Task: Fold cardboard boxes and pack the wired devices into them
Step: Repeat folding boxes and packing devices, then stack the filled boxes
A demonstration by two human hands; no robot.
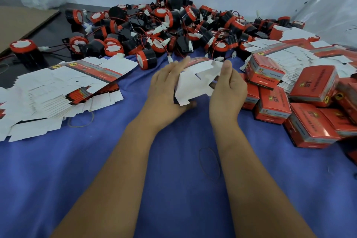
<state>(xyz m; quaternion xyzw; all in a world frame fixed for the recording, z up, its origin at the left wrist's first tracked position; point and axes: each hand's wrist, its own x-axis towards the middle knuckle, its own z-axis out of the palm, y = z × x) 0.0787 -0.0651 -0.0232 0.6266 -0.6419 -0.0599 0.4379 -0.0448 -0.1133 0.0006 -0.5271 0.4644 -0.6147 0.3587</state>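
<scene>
White unfolded box point(195, 81) between left hand point(167, 87), right hand point(228, 87).

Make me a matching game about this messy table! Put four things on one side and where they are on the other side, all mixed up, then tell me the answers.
Things:
1. pile of wired devices
2. stack of flat boxes
3. folded red boxes
4. half-folded box

Places:
A. between the left hand and the right hand
B. at the back, by the wall
C. on the right side of the blue cloth
D. on the left side of the blue cloth

Pairs: 1-B, 2-D, 3-C, 4-A
</scene>
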